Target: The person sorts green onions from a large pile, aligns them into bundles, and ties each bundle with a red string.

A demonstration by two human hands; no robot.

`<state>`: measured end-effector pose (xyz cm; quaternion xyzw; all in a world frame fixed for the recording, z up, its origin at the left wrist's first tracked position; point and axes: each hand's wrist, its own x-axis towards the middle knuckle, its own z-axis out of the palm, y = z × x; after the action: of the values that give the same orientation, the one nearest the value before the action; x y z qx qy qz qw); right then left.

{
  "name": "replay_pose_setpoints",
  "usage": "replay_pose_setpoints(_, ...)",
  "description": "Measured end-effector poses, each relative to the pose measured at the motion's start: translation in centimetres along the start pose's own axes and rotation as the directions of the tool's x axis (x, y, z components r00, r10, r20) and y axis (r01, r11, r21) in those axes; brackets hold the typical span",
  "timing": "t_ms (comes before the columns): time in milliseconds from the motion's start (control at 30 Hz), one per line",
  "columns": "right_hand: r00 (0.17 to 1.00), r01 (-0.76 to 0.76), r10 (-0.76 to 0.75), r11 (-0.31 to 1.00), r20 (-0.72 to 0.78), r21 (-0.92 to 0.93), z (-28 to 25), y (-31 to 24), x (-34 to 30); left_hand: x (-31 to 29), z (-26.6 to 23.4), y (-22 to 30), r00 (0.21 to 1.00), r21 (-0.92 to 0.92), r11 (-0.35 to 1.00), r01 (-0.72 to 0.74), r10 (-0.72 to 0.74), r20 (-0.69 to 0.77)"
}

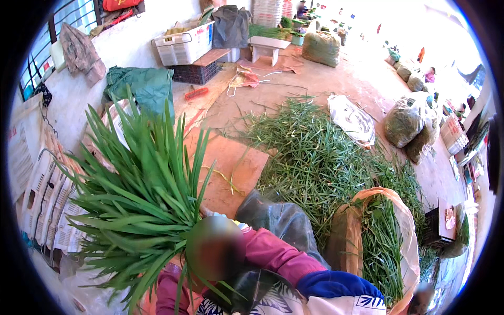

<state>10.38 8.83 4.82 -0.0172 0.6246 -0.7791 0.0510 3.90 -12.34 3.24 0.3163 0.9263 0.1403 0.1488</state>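
At the flat reddish-brown board's [247,160] left edge, a bunch of long green strap-like leaves [142,194] fans up-left from between two pink sleeves [275,253]. Both hands obscured; opening and grip undetermined.

Leaf bunch: long green leaves [142,194] fan out on your left; their bases run into a blurred patch.
Your right sleeve: pink [278,257], blue cover [336,286] higher up; reaches across to that patch.
Your left sleeve: pink [169,286], partly behind leaves, lower edge.
Your hands: obscured by leaves and blur; grip unreadable.
Board: reddish-brown [239,163], just beyond the bunch; a yellowish strip [224,181] lies on it.
Heap: loose green cuttings [315,152] on the floor, ahead of you.
Sack: orange-and-white [345,236], open, stuffed with greens, near your right arm.
White bag: crumpled [350,118], at the heap's far edge.
Wall side: white crate [181,48] above a dark crate [198,73].
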Motion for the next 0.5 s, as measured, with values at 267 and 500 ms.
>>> replay_pose_setpoints(267, 0.963, 0.262, -0.266, 0.961, -0.039, -0.090, -2.0, 7.8, 3.0, 1.4, 0.2, 1.2, 0.997, -0.061, 0.996, -0.060, 0.062, 0.039)
replay_pose_setpoints(500, 0.994, 0.072, -0.085, 0.982, -0.066, -0.176, -1.7, 7.6, 3.4, 0.8, -0.6, 0.9, 0.996, -0.169, 0.983, -0.072, 0.079, 0.038)
